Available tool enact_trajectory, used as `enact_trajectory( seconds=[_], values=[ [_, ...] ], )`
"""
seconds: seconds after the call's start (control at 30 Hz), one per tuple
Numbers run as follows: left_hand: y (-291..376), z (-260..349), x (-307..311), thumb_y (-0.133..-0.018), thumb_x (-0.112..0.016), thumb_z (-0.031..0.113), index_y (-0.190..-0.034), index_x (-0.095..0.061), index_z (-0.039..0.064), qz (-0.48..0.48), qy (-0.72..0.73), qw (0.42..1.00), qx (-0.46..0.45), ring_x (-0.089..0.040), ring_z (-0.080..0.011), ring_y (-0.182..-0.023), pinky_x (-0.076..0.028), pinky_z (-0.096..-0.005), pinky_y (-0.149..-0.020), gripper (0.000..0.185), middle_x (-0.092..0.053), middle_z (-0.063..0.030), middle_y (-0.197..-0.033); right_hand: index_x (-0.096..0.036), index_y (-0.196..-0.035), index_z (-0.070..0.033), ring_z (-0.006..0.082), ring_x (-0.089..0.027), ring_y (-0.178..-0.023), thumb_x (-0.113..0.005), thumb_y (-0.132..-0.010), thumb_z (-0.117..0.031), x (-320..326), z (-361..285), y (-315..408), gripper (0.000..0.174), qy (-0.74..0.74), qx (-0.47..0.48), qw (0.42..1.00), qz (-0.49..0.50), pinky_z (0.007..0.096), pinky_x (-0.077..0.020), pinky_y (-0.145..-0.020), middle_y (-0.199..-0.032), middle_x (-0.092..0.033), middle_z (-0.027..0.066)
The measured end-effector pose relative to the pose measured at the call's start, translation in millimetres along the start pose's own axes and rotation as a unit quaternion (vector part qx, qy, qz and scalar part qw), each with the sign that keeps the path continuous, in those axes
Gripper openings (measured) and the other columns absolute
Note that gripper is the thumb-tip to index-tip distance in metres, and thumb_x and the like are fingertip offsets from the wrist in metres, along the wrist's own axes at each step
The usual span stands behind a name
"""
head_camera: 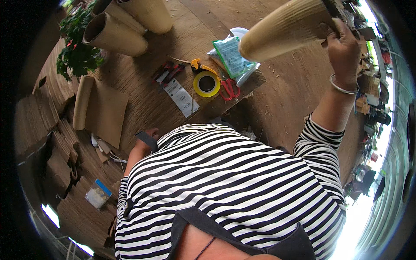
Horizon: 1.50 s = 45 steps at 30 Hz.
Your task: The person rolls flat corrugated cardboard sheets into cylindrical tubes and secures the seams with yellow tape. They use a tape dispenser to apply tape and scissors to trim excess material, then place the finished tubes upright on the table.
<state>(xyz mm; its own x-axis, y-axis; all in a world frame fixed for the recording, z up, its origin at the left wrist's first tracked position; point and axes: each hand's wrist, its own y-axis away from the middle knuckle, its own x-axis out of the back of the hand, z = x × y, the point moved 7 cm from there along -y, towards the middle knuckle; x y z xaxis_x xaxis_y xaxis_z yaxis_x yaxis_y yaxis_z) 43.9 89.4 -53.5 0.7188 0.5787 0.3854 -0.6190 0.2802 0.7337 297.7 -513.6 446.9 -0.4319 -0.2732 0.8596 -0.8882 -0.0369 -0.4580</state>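
Observation:
My right hand (344, 50), with a silver bangle at the wrist, grips a tan corrugated cardboard cylinder (286, 31) by its far right end. The cylinder lies tilted in the air, its rounded lower end close to a green-edged plastic packet (231, 55). My left hand (150, 135) is low at my left side, partly hidden by my striped shirt and a dark band; what its fingers do is unclear. Nearest to it is a sheet of brown cardboard (109, 112) with a rolled edge.
Similar cardboard cylinders (118, 37) stand at the back left beside a leafy plant (76, 42). On the wooden table (273, 97) lie a roll of yellow tape (199, 87), red-handled scissors (230, 89), a yellow-handled saw (196, 64) and a printed paper (180, 99). Cardboard pieces (83, 208) lie at left.

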Motion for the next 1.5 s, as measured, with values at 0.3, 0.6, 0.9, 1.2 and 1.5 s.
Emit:
enact_trajectory(
  seconds=[0.3,0.6,0.9,1.2,1.5],
  values=[
    [-6.6,69.1,52.4,-0.092,-0.063,0.019,-0.130,-0.057,0.003,0.012,-0.052,0.998,-0.043,-0.061,-0.0322,-0.116,-0.048,-0.0406,-0.097,0.041,-0.064,-0.0190,-0.124,-0.064,-0.099,-0.007,0.0369,-0.067,-0.087,-0.062,-0.081,0.002,12.0,-31.3,101.9,0.020,0.145,-0.022,0.989,0.030,0.0413,-0.0548,-0.069,-0.092,-0.067,0.0166],
    [-7.2,68.8,42.1,-0.092,-0.062,0.022,-0.130,-0.058,0.006,0.000,-0.116,0.991,-0.060,-0.061,-0.0334,-0.116,-0.049,-0.0406,-0.096,0.041,-0.064,-0.0191,-0.124,-0.063,-0.097,-0.006,0.0353,-0.067,-0.083,-0.062,-0.085,-0.002,-45.8,-25.2,174.2,0.012,0.126,-0.044,0.991,0.033,0.0416,-0.0548,-0.068,-0.089,-0.066,0.0155],
    [19.6,73.2,49.3,-0.089,-0.064,0.027,-0.126,-0.061,0.006,0.037,-0.167,0.983,-0.068,-0.064,-0.0333,-0.110,-0.050,-0.0404,-0.093,0.043,-0.066,-0.0199,-0.119,-0.061,-0.104,-0.004,0.0373,-0.064,-0.092,-0.066,-0.084,-0.005,-61.9,-8.1,194.0,0.021,0.155,-0.075,0.985,0.001,0.0430,-0.0544,-0.074,-0.093,-0.064,0.0169],
    [29.8,68.8,46.5,-0.086,-0.064,0.027,-0.119,-0.067,0.007,0.046,-0.148,0.987,-0.037,-0.064,-0.0324,-0.111,-0.051,-0.0398,-0.092,0.039,-0.067,-0.0187,-0.120,-0.057,-0.087,-0.003,0.0376,-0.063,-0.084,-0.063,-0.091,-0.016,-68.5,-21.6,202.1,0.015,0.186,-0.087,0.978,0.043,0.0445,-0.0516,-0.067,-0.085,-0.062,0.0175],
    [14.6,40.5,32.3,-0.085,-0.062,0.032,-0.113,-0.070,0.010,0.022,-0.197,0.980,-0.003,-0.064,-0.0351,-0.108,-0.051,-0.0430,-0.090,0.036,-0.067,-0.0175,-0.116,-0.063,-0.102,-0.001,0.0334,-0.067,-0.084,-0.061,-0.082,0.008,-33.8,-110.7,95.0,0.022,-0.057,0.089,0.994,-0.003,0.0403,-0.0555,-0.075,-0.091,-0.066,0.0172]
  ],
)
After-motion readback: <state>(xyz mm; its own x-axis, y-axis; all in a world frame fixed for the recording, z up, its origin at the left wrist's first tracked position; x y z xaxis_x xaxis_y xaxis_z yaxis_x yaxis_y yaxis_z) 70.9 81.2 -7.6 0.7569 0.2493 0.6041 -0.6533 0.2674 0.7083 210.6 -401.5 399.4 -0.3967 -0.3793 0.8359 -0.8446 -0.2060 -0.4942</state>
